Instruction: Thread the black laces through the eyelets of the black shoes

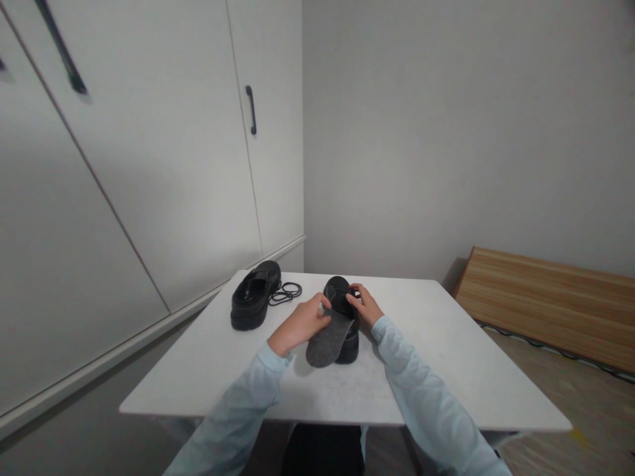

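Note:
A grey insole (327,342) is pinched in my left hand (306,322), its rounded end slanting toward me over the left side of a black shoe (350,349). The insole's far end is at the shoe's opening; how far it reaches inside is hidden. My right hand (366,305) is closed on the upper of that shoe at its right side, fingers near the tongue. The shoe stands on the white table (426,357) with its toe pointing away from me.
Another black shoe (254,296) stands at the table's left, with a loose black shoelace (284,293) beside it. White cabinets (188,132) line the left side and a grey wall (446,132) rises behind. A wooden board (546,297) leans at the right, beyond the table.

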Motion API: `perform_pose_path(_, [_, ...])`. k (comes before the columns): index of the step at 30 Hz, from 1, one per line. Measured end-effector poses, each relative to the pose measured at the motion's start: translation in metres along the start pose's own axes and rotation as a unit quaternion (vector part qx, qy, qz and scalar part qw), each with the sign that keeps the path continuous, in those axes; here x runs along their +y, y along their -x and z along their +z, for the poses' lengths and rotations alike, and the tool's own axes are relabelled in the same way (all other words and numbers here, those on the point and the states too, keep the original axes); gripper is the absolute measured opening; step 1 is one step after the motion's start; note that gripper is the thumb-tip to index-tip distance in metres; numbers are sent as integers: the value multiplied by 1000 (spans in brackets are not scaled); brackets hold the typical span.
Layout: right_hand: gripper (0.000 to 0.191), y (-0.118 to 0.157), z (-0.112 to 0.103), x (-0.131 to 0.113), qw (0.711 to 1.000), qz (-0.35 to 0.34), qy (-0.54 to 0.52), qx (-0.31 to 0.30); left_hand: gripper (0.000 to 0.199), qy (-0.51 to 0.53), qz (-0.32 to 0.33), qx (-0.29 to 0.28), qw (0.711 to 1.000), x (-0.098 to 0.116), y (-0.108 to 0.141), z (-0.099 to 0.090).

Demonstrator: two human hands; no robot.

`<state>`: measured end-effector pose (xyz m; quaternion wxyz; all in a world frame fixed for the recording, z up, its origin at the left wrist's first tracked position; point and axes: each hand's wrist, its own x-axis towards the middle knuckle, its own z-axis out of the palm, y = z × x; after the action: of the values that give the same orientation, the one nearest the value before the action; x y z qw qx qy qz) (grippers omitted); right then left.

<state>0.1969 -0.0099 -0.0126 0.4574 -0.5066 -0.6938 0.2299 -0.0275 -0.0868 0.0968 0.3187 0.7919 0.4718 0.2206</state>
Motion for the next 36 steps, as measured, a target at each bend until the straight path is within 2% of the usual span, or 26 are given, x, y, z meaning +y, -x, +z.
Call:
perform_pose_path(9, [40,-1,2,2,1000,-1,-2,1,30,20,1,28,999,8,30,2])
perform_pose_path(15, [41,-1,2,5,1000,4,-3,1,30,48,7,43,998,16,51,-5])
perform_pose_path(19, [39,-1,3,7,1000,0,-12,6,28,76,14,57,995,19,56,-11])
perform_pose_path(23, [39,-2,3,9,999,-25,-22,1,26,121,47,79,988,12,45,-15])
perform_pose_path(26, [39,-1,3,8,1000,-25,-18,1,24,130,51,121,983,-2,28,-16])
perform_pose_path(30, [40,0,2,6,1000,4,-14,2,21,76,40,214,973,-27,-2,-18])
perform_pose_path(36, [43,1,1,3,1000,17,-7,-1,24,31,10,285,958,-65,-37,-16])
